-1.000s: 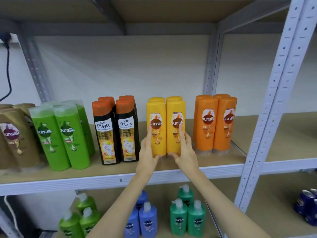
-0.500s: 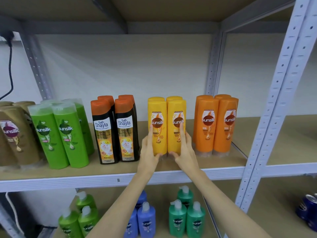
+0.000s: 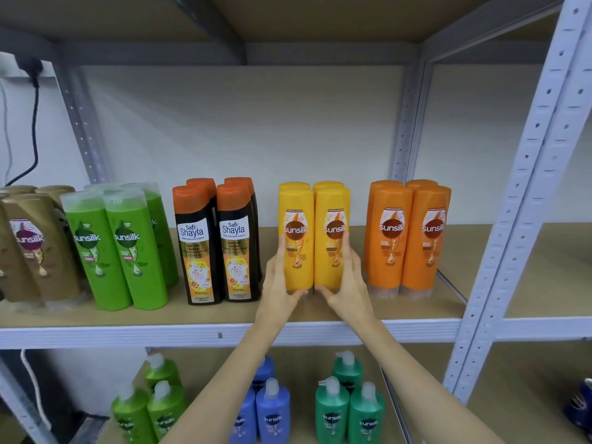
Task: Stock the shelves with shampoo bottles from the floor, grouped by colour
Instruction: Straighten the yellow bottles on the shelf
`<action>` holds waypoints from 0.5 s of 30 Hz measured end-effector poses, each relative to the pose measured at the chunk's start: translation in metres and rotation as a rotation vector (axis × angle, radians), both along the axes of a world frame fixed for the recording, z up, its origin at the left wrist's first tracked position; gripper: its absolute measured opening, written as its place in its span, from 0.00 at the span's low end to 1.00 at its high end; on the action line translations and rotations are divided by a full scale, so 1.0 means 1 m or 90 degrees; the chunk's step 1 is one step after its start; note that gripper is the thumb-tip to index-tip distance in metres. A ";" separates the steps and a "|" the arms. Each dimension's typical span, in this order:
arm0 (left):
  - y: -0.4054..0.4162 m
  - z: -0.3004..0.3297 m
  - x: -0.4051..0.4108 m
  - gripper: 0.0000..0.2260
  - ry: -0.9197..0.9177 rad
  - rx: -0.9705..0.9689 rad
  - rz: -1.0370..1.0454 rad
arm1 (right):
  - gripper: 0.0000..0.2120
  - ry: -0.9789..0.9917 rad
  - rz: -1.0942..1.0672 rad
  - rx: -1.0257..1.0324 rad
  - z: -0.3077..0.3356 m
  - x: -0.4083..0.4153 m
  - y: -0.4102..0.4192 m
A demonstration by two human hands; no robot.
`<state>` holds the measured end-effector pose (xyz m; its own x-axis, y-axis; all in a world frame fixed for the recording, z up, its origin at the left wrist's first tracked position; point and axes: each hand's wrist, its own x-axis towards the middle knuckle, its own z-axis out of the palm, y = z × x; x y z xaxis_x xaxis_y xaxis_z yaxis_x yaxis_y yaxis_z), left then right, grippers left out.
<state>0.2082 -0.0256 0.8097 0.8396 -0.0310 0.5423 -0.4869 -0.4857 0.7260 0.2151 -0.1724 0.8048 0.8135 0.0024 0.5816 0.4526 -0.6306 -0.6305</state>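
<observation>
on a grey metal shelf [image 3: 224, 333], our left hand [image 3: 277, 291] and right hand [image 3: 347, 291] clasp the upright yellow bottles [image 3: 314, 251] between green and orange rows.

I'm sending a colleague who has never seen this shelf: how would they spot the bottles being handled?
On the upper tan shelf board, find the black orange-capped bottles and the orange bottles. Between them stand the yellow Sunsilk bottles, the only yellow group, with the left hand and right hand against them.
</observation>
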 end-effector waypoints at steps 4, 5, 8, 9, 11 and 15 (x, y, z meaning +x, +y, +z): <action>-0.002 0.001 0.000 0.45 -0.001 -0.013 0.002 | 0.51 0.025 0.011 -0.003 -0.002 0.000 0.000; -0.003 0.001 0.000 0.46 0.001 -0.014 0.004 | 0.50 0.028 0.014 -0.004 -0.001 0.000 0.001; -0.002 0.001 0.002 0.46 0.000 -0.004 0.009 | 0.50 0.034 0.023 0.002 -0.001 0.000 0.001; -0.002 0.000 0.002 0.46 0.002 -0.001 0.010 | 0.50 0.035 0.026 0.008 -0.001 0.000 0.000; -0.002 0.001 0.002 0.45 0.007 0.001 0.008 | 0.50 0.035 0.027 0.013 -0.002 0.000 0.001; -0.001 0.002 0.001 0.44 0.008 0.003 0.007 | 0.49 0.037 0.024 0.009 -0.002 0.002 0.001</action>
<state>0.2094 -0.0267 0.8112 0.8465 -0.0252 0.5318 -0.4728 -0.4945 0.7293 0.2172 -0.1719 0.8023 0.8451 0.0265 0.5340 0.4388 -0.6049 -0.6645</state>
